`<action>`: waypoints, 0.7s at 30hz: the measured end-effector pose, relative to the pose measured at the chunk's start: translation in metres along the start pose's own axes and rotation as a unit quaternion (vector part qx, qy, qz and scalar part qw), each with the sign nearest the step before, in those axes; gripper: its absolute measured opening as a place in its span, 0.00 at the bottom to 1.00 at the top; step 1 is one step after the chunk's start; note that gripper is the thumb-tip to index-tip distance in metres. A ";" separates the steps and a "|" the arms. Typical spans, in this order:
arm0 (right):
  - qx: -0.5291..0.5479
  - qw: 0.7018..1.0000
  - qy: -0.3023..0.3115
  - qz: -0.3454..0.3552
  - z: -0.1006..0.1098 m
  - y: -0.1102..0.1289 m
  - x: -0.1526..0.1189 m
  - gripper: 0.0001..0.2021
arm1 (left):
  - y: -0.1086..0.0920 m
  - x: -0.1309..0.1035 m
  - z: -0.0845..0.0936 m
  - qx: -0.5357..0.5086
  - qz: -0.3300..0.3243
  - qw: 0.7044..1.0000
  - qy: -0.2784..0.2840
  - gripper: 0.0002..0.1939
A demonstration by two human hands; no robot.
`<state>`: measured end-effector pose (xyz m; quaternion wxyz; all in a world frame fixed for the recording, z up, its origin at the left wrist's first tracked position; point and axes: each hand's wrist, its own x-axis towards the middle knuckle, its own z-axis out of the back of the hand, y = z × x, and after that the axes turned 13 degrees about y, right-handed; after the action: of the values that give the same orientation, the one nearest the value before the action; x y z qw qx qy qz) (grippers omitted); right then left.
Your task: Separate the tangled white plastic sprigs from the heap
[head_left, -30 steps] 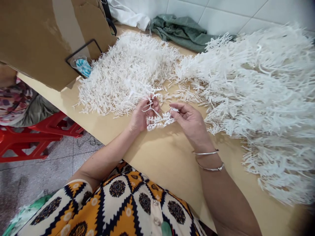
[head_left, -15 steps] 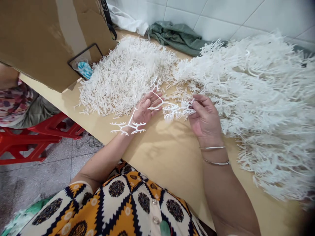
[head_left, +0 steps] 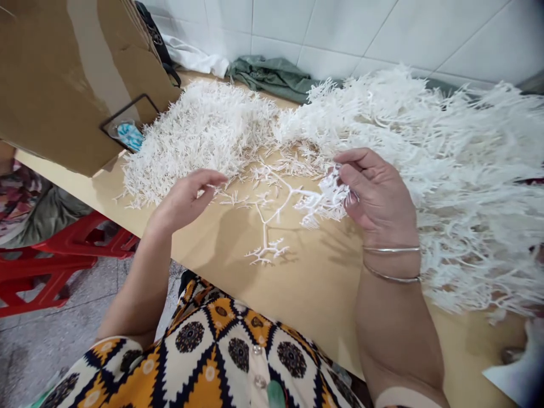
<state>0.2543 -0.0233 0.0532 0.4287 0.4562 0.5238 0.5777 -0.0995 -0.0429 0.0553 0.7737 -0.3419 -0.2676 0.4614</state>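
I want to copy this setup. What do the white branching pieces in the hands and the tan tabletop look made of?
White branching pieces: probably moulded plastic, matte; thin, uniform twigs that hold stiff.
Tan tabletop: likely laminated or painted board; smooth, even colour with a soft sheen, though no grain shows.

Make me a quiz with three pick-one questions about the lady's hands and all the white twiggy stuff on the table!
1. Where is the pile of short white pieces?
A. beside the cardboard box
B. on the floor
C. on a red stool

2. How many bangles are on the right wrist?
A. none
B. two
C. five

3. What is the right hand doing?
A. lying flat on the table
B. pinching a white branched piece
C. holding scissors

Answers: 1 A, the pile lies on the table next to the box. 2 B, two thin silver rings show. 3 B, its fingers close on the branch.
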 end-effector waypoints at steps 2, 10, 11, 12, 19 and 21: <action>0.007 0.999 0.047 -0.010 -0.007 0.011 -0.004 0.18 | -0.025 0.004 -0.003 -0.036 -0.019 0.996 -0.082 0.14; -0.061 0.988 0.141 0.026 -0.025 0.010 0.013 0.12 | -0.053 0.053 -0.078 -0.407 -0.031 0.899 0.159 0.27; -0.065 0.988 0.137 0.027 -0.025 0.005 0.018 0.13 | -0.044 0.056 -0.087 -0.420 -0.009 0.893 0.161 0.27; -0.069 0.988 0.134 0.026 -0.026 -0.001 0.024 0.14 | -0.035 0.057 -0.094 -0.435 0.010 0.887 0.152 0.27; 0.032 0.995 0.090 0.031 -0.041 -0.054 0.041 0.18 | 0.001 0.055 -0.117 -0.454 0.037 0.890 0.016 0.27; 0.030 0.996 0.084 0.025 -0.044 -0.062 0.039 0.18 | 0.002 0.054 -0.117 -0.453 0.034 0.891 -0.001 0.27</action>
<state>0.2041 0.0107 -0.0073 0.3546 0.4318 0.5637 0.6083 0.0080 -0.0266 -0.0138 0.5186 -0.6638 -0.4360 0.3167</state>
